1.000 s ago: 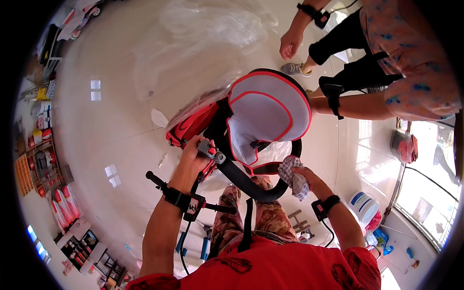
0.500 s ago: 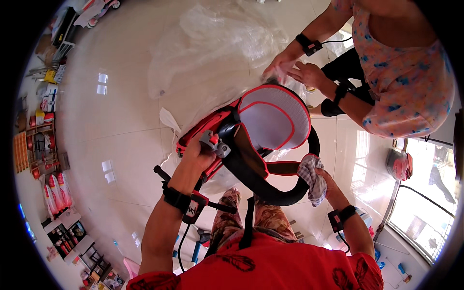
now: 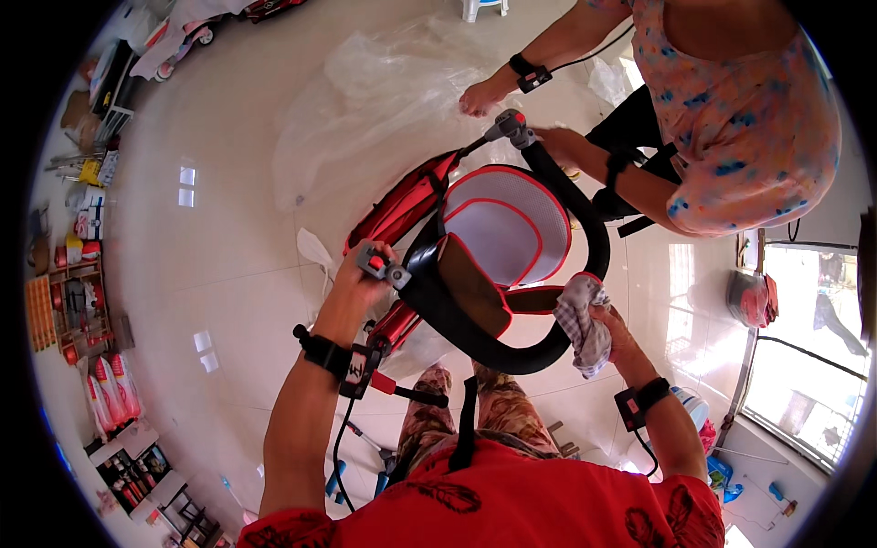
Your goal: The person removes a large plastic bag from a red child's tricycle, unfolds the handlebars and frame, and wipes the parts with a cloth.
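Observation:
Before me stands what looks like a child's stroller, its white mesh seat (image 3: 498, 224) trimmed in red. A thick black padded bar (image 3: 475, 338) curves around the seat, with a grey joint at each end. My left hand (image 3: 364, 279) is closed around the near-left grey joint (image 3: 385, 267), which has a red button. In my right hand (image 3: 621, 340) is a checkered cloth (image 3: 585, 324), bunched against the right side of the padded bar. Red fabric panels (image 3: 402, 205) lie along the stroller's left side.
A co-worker's hand (image 3: 484, 96) hovers over clear plastic sheeting (image 3: 402, 78); the other (image 3: 559, 146) is beside the far grey joint (image 3: 510, 126). Shelves with goods (image 3: 82, 283) line the left wall. A white stool (image 3: 484, 9) stands at the back.
The bar's far grey joint has come into view beside the co-worker. That person's hands have parted, one moving left. My left hand and its joint have shifted slightly left; my cloth hand moved slightly left.

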A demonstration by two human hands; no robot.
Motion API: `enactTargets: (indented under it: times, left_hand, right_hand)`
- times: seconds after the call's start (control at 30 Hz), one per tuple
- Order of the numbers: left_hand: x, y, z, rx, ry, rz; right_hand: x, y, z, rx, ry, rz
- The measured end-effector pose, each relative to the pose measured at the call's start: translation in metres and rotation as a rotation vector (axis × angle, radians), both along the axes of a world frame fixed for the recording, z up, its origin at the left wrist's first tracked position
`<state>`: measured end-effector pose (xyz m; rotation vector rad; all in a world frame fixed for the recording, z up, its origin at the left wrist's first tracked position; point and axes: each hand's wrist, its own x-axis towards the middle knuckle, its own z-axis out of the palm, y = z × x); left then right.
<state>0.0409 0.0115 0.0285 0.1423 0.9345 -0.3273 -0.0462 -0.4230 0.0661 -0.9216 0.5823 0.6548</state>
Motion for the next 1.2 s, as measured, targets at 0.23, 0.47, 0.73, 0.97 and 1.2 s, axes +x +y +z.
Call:
enactTargets:
  times: [0.23, 0.47, 0.73, 0.97, 1.2]
  left_hand:
    - [-0.044, -0.012, 0.055, -0.248, -0.099, -0.027]
    - [-0.103, -0.061, 0.106, -0.140, -0.223, -0.140]
    - [-0.202, -0.028, 0.171, 0.027, -0.359, -0.151]
    - [-0.268, 0.003, 0.235, 0.197, -0.551, 0.057]
    - [-0.380, -0.014, 0.319, 0.675, -0.544, 0.374]
  right_hand:
    - [-0.022, -0.024, 0.039, -0.199, -0.152, 0.091]
    - [-0.064, -0.059, 0.037, -0.211, -0.141, 0.142]
    - [-0.153, -0.013, 0.067, -0.215, -0.152, 0.131]
    - [-0.139, 0.033, 0.078, -0.118, -0.301, 0.293]
    - [-0.113, 0.107, 0.061, 0.122, -0.323, 0.605]
